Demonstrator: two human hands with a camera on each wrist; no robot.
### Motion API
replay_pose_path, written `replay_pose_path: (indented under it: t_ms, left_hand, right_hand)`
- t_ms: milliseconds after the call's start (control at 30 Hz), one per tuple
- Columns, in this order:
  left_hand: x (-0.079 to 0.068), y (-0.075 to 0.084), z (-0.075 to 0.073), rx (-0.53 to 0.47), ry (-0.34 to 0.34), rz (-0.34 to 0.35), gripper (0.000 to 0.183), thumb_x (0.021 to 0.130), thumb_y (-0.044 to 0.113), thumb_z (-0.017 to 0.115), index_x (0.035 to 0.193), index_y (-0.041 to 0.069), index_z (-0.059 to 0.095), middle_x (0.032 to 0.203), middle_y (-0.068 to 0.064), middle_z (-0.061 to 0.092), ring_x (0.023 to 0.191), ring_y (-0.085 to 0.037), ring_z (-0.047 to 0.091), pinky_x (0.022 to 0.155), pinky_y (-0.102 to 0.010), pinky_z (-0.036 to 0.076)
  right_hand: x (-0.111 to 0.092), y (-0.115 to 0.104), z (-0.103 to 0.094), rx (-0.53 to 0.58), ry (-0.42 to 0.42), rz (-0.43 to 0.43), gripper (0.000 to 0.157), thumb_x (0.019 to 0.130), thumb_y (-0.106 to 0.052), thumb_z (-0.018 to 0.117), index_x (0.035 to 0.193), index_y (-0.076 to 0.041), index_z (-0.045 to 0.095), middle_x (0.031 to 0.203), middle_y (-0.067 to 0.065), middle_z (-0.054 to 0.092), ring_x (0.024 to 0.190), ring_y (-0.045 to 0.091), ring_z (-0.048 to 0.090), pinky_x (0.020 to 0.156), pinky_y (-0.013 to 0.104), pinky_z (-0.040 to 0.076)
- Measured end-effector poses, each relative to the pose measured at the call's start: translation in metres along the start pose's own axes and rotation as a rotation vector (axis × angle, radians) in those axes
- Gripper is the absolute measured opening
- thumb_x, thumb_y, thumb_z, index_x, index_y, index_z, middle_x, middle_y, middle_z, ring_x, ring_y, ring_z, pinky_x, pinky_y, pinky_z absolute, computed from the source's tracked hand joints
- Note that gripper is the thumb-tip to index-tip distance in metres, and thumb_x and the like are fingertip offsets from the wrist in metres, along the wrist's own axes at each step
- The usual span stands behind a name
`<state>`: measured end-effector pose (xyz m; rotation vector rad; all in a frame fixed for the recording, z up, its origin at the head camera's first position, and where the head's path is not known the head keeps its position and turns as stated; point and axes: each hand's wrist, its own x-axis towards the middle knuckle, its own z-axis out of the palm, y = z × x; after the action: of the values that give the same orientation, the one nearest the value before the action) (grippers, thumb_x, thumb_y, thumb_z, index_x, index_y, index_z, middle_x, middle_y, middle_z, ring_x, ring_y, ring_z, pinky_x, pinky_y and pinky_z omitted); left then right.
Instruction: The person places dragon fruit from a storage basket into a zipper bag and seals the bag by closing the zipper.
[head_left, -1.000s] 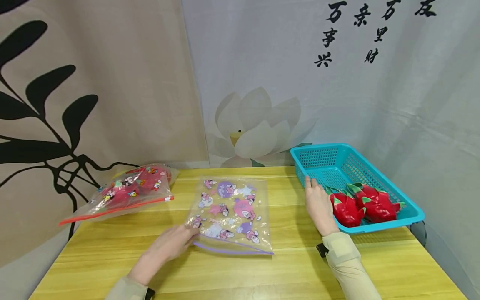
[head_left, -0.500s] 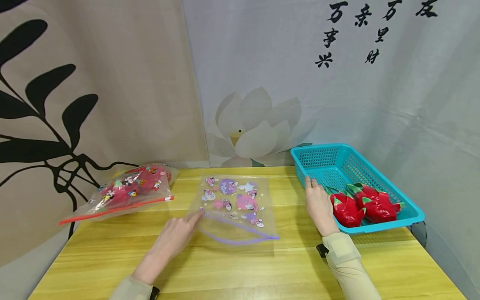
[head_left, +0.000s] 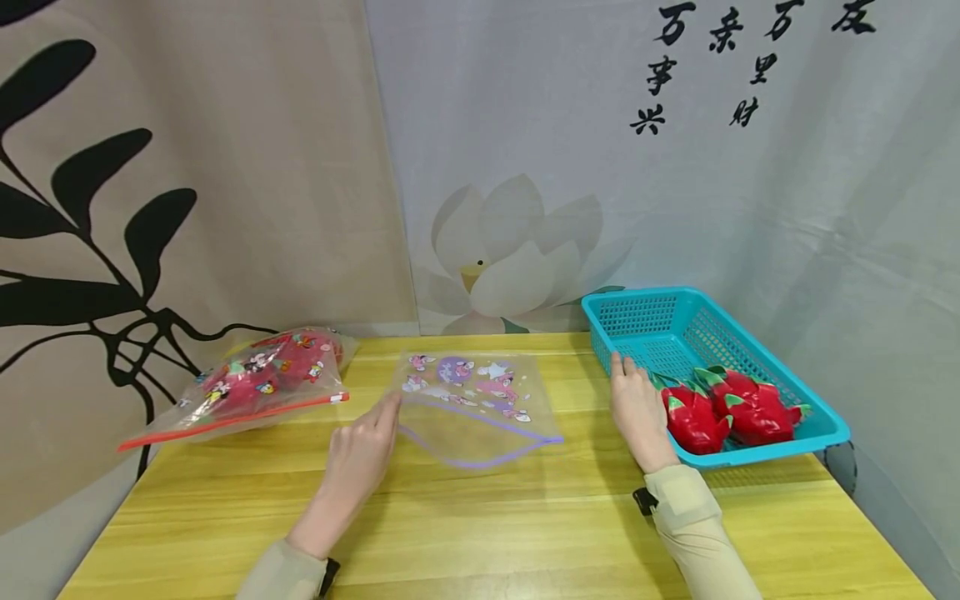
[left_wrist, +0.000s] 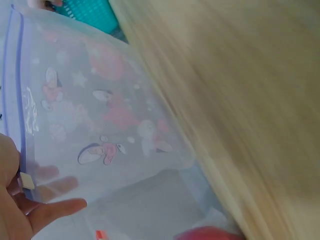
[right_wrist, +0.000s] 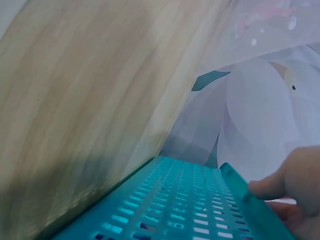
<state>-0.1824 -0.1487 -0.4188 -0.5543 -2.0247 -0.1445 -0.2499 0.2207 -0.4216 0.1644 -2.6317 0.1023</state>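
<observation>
My left hand [head_left: 356,450] pinches the left corner of a clear zip bag [head_left: 453,373] printed with pink and purple cartoons. The bag's purple-edged mouth gapes and is lifted off the table toward me. In the left wrist view, a pale slider [left_wrist: 26,181] sits by the thumb, and fingers show through the plastic. My right hand [head_left: 637,408] grips the left rim of a turquoise basket [head_left: 637,321], its thumb [right_wrist: 267,187] on the rim's outer side in the right wrist view. Red dragon fruits [head_left: 693,421] with green tips lie in the basket's near part.
At the table's back left lies another clear zip bag [head_left: 277,379] with a red closure, red fruits inside. The wooden table [head_left: 480,542] backs onto a printed curtain [head_left: 495,125]. The basket stands near the table's right edge.
My left hand has moved up and away from me, raising the bag's mouth; its two purple edges have spread apart. The right hand and basket have stayed in place.
</observation>
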Motion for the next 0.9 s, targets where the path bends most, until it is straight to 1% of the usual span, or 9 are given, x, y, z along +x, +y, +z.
replay_pose_path:
  t_ms: [233,367,433,533,633,733,800,833,900]
  left_hand:
    - [0.009,0.003,0.003,0.011,0.019,-0.046,0.039,0.100,0.018,0.028,0.099,-0.003,0.061,0.082,-0.019,0.070,0.040,-0.022,0.056,0.028,-0.019,0.027]
    - [0.012,0.004,0.005,0.009,0.010,-0.063,0.034,0.099,0.016,0.034,0.098,-0.004,0.061,0.079,-0.018,0.070,0.038,-0.020,0.053,0.028,-0.019,0.027]
    - [0.013,0.005,0.006,0.006,0.008,-0.069,0.027,0.096,0.014,0.041,0.098,-0.003,0.061,0.079,-0.018,0.070,0.036,-0.018,0.051,0.029,-0.018,0.026]
    - [0.015,0.006,0.006,0.006,-0.005,-0.076,0.018,0.088,0.009,0.053,0.098,-0.003,0.062,0.079,-0.018,0.070,0.033,-0.015,0.046,0.029,-0.017,0.023]
    - [0.015,0.006,0.007,0.014,-0.012,-0.085,0.019,0.081,0.006,0.061,0.098,-0.003,0.062,0.079,-0.017,0.071,0.033,-0.014,0.044,0.030,-0.016,0.021]
    - [0.016,0.006,0.008,0.020,-0.018,-0.091,0.023,0.078,0.005,0.064,0.099,-0.003,0.062,0.081,-0.017,0.071,0.033,-0.015,0.046,0.030,-0.018,0.023]
    - [0.017,0.006,0.008,0.018,-0.018,-0.096,0.022,0.078,0.005,0.065,0.098,-0.003,0.062,0.081,-0.017,0.071,0.034,-0.016,0.047,0.029,-0.019,0.024]
    - [0.017,0.006,0.008,0.019,-0.019,-0.097,0.022,0.078,0.005,0.064,0.098,-0.003,0.062,0.081,-0.017,0.071,0.034,-0.016,0.047,0.029,-0.020,0.025]
    - [0.018,0.007,0.008,0.016,-0.020,-0.099,0.022,0.078,0.005,0.064,0.098,-0.003,0.062,0.081,-0.017,0.071,0.034,-0.016,0.047,0.029,-0.020,0.025]
  right_hand:
    - [0.001,-0.006,-0.004,0.025,0.066,-0.004,0.039,0.083,0.004,0.054,0.122,0.003,0.056,0.124,0.023,0.056,0.111,0.040,0.052,0.073,0.051,0.053]
    - [-0.001,-0.018,-0.015,0.065,0.135,-0.066,0.038,0.081,0.005,0.056,0.119,0.001,0.058,0.121,0.020,0.059,0.109,0.037,0.055,0.075,0.048,0.053]
    - [-0.003,-0.028,-0.025,0.106,0.215,-0.130,0.035,0.080,0.005,0.058,0.116,0.001,0.061,0.117,0.018,0.062,0.105,0.035,0.057,0.074,0.045,0.054]
    - [-0.010,-0.048,-0.043,0.187,0.350,-0.279,0.029,0.081,0.002,0.059,0.110,0.002,0.064,0.109,0.016,0.065,0.098,0.032,0.061,0.073,0.041,0.055]
    - [-0.019,-0.072,-0.059,0.287,0.452,-0.502,0.023,0.085,-0.003,0.055,0.104,0.003,0.066,0.102,0.015,0.068,0.091,0.027,0.064,0.074,0.035,0.055]
    - [-0.030,-0.093,-0.065,0.347,0.492,-0.763,0.024,0.090,-0.009,0.049,0.102,0.002,0.067,0.097,0.011,0.069,0.087,0.022,0.065,0.076,0.029,0.055]
    - [-0.036,-0.103,-0.063,0.339,0.488,-0.901,0.025,0.092,-0.011,0.047,0.103,0.000,0.066,0.097,0.009,0.069,0.087,0.019,0.065,0.077,0.026,0.054]
    - [-0.038,-0.107,-0.061,0.318,0.475,-0.940,0.024,0.091,-0.012,0.049,0.105,-0.001,0.065,0.098,0.008,0.069,0.088,0.018,0.065,0.078,0.025,0.054]
    - [-0.040,-0.111,-0.055,0.259,0.436,-0.963,0.026,0.088,-0.015,0.056,0.110,-0.003,0.064,0.102,0.007,0.069,0.092,0.018,0.064,0.080,0.026,0.054]
